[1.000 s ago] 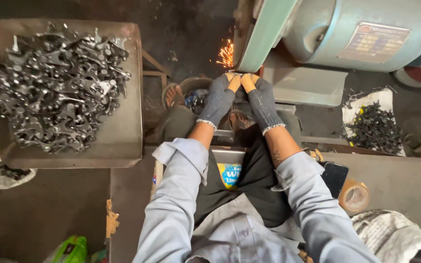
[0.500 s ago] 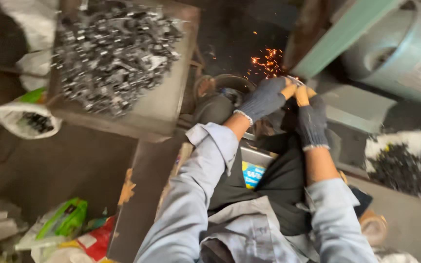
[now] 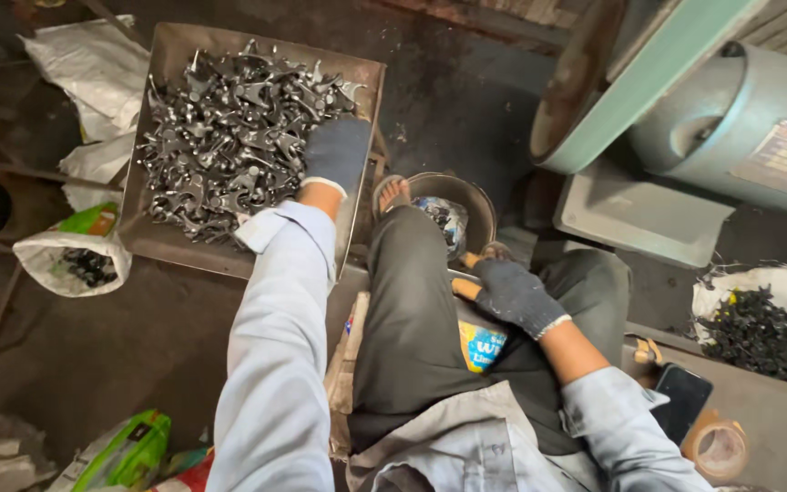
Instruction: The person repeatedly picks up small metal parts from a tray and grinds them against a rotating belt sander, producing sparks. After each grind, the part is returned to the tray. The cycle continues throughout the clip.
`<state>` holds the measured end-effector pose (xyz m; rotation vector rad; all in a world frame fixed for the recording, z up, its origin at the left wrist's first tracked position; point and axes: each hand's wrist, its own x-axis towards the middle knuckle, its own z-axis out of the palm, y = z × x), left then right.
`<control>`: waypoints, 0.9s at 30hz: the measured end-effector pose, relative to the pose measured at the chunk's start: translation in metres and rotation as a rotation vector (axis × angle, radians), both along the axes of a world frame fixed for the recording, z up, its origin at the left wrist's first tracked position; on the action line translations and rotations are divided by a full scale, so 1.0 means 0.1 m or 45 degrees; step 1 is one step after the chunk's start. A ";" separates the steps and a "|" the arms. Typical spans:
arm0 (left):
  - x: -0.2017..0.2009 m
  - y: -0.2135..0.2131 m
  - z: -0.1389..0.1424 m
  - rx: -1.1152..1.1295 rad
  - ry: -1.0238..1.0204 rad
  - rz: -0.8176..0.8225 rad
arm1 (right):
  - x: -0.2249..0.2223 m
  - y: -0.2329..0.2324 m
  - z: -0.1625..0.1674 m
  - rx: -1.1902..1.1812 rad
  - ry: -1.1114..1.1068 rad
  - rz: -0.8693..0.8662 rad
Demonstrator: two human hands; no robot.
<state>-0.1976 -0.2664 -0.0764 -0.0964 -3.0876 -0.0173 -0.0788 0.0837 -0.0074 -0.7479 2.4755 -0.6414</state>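
Both hands have left the grinder (image 3: 594, 100): left hand (image 3: 337, 153) reaches into the tray (image 3: 138, 232) of metal parts (image 3: 229, 137), grip hidden; right hand (image 3: 516, 293) rests loosely curled, empty, on the lap; many parts remain

We see a dim workshop scene, lit mostly from above and somewhat from the right, where the pale grey motor housing (image 3: 758, 128) catches the most even light. The heap of metal parts (image 3: 229, 137) in the tray (image 3: 152, 241) throws back small hard glints, while the floor (image 3: 93, 337) around it sinks into near-black shadow, deepest at the left edge and top corners. The light blue sleeves (image 3: 275, 364) look bright but not blown out. Focus is fairly sharp at centre; the left hand (image 3: 336, 153) and right hand (image 3: 516, 293) in dark gloves show little detail. Straight edges bow slightly toward the borders from the wide lens, and the lower corners look soft.
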 end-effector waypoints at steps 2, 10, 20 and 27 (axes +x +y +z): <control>0.04 -0.01 0.12 0.315 0.111 0.074 | 0.05 0.00 0.02 0.176 -0.171 -0.040; 1.14 1.46 0.60 1.013 0.436 0.008 | 0.09 0.03 -0.12 -1.228 -0.873 -0.880; 1.82 2.54 0.67 1.590 -0.249 -0.089 | 0.56 0.96 -0.17 -1.153 -0.424 -1.035; 1.52 2.51 0.77 1.816 -1.081 0.089 | 0.49 1.03 0.13 -1.172 -0.764 -0.906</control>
